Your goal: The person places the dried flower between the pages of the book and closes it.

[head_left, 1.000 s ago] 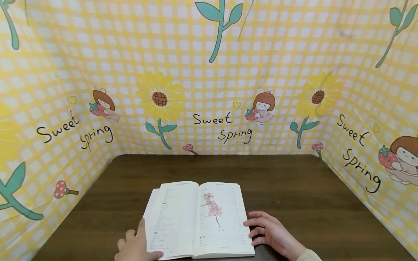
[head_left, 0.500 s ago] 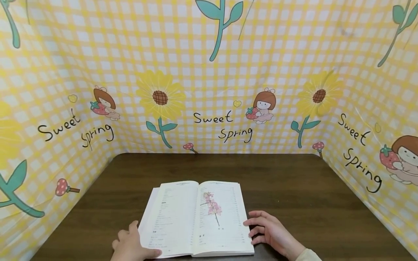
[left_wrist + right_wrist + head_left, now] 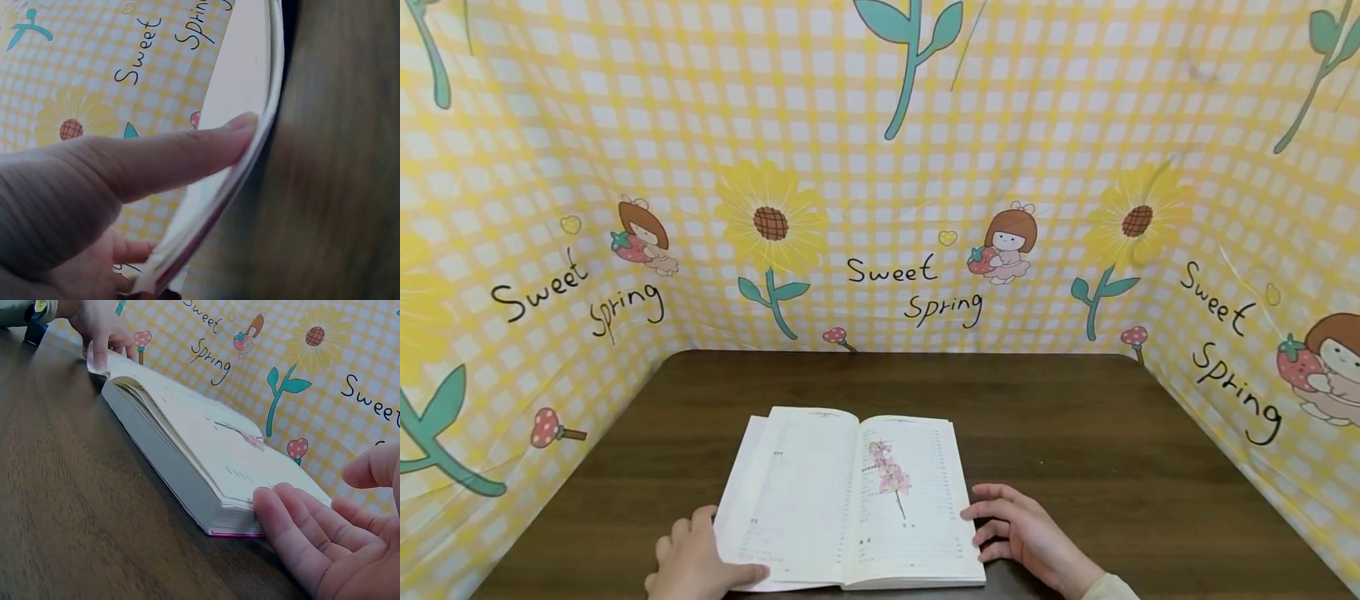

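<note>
An open book (image 3: 928, 500) with printed pages lies on the dark table. On its right page is a pink flower sprig (image 3: 892, 477); I cannot tell whether it is printed or laid there. My left hand (image 3: 692, 557) grips the book's left side, thumb on the page near the bottom corner and fingers at the outer edge. The left wrist view shows the thumb (image 3: 187, 159) on the left page, whose edge curves up off the table. At the right edge, my right hand (image 3: 1028, 535) has its relaxed fingertips against the thick page block (image 3: 169, 469).
The dark wooden table (image 3: 1052, 433) extends behind the book and to both sides. A yellow checked cloth (image 3: 880, 192) with sunflowers and "Sweet Spring" lettering hangs round the back and both sides.
My left hand has slid a little to the left, and the book's left part has spread and lifted slightly with it. The right hand stays by the right edge.
</note>
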A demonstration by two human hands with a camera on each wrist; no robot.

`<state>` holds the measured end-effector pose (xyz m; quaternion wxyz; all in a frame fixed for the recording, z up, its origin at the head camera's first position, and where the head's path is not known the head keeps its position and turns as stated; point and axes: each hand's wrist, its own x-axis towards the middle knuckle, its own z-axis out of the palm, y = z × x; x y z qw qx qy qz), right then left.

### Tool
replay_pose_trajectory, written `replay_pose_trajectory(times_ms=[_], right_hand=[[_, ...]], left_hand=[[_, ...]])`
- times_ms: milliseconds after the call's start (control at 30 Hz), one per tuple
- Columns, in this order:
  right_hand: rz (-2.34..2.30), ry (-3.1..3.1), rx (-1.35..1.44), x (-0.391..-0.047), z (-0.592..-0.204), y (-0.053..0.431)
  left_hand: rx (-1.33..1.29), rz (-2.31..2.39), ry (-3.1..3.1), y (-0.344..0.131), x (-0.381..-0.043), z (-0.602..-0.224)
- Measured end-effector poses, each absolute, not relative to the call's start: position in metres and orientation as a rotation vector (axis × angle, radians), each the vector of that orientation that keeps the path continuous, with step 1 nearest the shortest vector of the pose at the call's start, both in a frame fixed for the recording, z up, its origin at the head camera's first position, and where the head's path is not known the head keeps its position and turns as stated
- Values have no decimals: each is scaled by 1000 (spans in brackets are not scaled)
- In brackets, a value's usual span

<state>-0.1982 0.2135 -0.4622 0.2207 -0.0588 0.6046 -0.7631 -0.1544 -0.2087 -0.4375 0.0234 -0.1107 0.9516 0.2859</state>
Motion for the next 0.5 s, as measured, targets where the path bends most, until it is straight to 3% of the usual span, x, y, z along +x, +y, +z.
replay_pose_trajectory(times_ms=[500], right_hand=[[-2090, 1670, -152, -200, -463, 215]], left_hand=[[-174, 1139, 3164, -184, -144, -407]])
